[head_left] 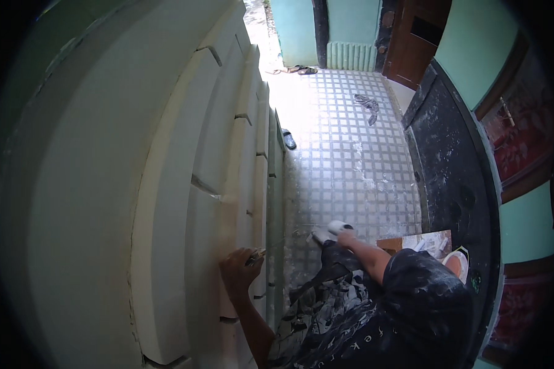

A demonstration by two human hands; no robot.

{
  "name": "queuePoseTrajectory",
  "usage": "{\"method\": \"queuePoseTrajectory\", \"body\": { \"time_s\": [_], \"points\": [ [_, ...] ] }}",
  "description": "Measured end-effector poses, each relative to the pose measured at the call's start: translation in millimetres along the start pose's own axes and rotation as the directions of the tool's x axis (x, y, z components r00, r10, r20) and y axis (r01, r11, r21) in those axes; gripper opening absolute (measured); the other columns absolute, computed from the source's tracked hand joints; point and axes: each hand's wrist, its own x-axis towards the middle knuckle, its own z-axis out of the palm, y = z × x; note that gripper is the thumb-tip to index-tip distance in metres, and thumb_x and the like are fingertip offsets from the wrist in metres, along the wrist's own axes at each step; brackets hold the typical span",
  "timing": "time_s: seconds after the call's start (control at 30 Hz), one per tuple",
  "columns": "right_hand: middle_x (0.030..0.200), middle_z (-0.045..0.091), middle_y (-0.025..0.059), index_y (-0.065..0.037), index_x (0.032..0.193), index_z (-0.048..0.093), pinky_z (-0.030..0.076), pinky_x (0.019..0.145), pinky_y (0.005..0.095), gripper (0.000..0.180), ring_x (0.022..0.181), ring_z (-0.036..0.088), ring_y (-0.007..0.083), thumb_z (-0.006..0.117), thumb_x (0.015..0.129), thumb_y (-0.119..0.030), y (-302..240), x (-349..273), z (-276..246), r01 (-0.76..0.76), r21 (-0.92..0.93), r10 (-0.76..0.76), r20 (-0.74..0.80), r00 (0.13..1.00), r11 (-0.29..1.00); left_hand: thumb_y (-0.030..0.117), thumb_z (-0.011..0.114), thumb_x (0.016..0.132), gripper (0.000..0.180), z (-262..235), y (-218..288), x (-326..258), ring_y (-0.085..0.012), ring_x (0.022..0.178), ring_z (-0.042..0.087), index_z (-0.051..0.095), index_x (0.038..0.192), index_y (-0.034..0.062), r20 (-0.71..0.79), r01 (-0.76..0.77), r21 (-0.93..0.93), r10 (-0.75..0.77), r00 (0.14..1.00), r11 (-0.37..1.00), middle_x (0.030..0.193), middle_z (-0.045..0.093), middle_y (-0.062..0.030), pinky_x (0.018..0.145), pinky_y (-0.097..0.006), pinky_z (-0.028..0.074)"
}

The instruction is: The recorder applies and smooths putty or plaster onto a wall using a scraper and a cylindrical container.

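My left hand (240, 270) is closed around a small tool with dark and pale parts (254, 257), its kind too unclear to name. It is raised beside the cream wall with stepped raised panels (206, 215). Lower and to the right, my right hand (346, 238) hangs over my white shoes (320, 235). Its fingers are too indistinct to tell whether they are closed or hold anything. White smears mark my dark clothes (326, 313).
A pale-spattered board (406, 242) and a round white container (464, 261) are at my right, by a dark, spattered panel (446, 154). A crumpled cloth (368, 109) lies on the tiled floor (345, 166). One dark slipper (289, 139) is beside the wall; more footwear (306, 70) lies farther off.
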Motion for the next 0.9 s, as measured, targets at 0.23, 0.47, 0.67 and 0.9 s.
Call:
{"method": "queuePoseTrajectory", "body": {
  "time_s": [0.23, 0.47, 0.67, 0.9],
  "points": [
    [0.113, 0.062, 0.0130, -0.008, 0.100, 0.067, 0.045, 0.090, 0.0398, 0.032, 0.112, 0.055, 0.0289, 0.054, 0.073, -0.020, 101, -147, 113, -0.518, 0.251, 0.453, 0.274, 0.848, 0.818, 0.019, 0.070, 0.067, 0.012, -2, -3, -6, -0.0220, 0.060, 0.061, 0.063, 0.073, 0.0110, 0.004, -0.031, 0.153, 0.031, 1.000, 0.988, 0.067, 0.061, -0.0050, 0.052, -0.033, 0.047],
    [0.115, 0.060, 0.0164, -0.007, 0.104, 0.065, 0.044, 0.092, 0.0402, 0.034, 0.110, 0.055, 0.0323, 0.053, 0.076, -0.021, 80, -141, 43, -0.406, 0.307, 0.348, 0.227, 0.910, 0.861, 0.020, 0.072, 0.067, 0.015, 8, -8, -5, -0.0219, 0.057, 0.059, 0.063, 0.073, 0.0108, -0.046, 0.008, 0.049, -0.006, 0.999, 0.999, 0.065, 0.059, -0.0045, 0.051, -0.033, 0.046],
    [0.114, 0.055, 0.0267, 0.004, 0.106, 0.059, 0.037, 0.096, 0.0432, 0.040, 0.112, 0.049, 0.0399, 0.044, 0.086, -0.028, -7, 13, -69, -0.029, 0.624, 0.195, -0.200, 0.960, 0.781, 0.018, 0.075, 0.064, 0.017, 9, -13, -10, -0.0242, 0.062, 0.061, 0.063, 0.073, 0.0111, -0.070, 0.115, 0.092, -0.109, 0.992, 0.989, 0.067, 0.060, -0.0049, 0.057, -0.035, 0.047],
    [0.072, 0.056, 0.0248, 0.003, 0.072, 0.057, 0.042, 0.065, 0.0459, 0.029, 0.072, 0.054, 0.0413, 0.052, 0.088, -0.020, -224, 63, -253, 0.486, 0.808, 0.365, -0.586, 0.723, 0.334, 0.014, 0.071, 0.062, 0.013, 8, -19, -19, -0.0248, 0.063, 0.061, 0.062, 0.072, 0.0119, -0.161, 0.196, 0.187, -0.167, 0.973, 0.963, 0.070, 0.062, -0.0043, 0.061, -0.036, 0.049]
  ]
}}
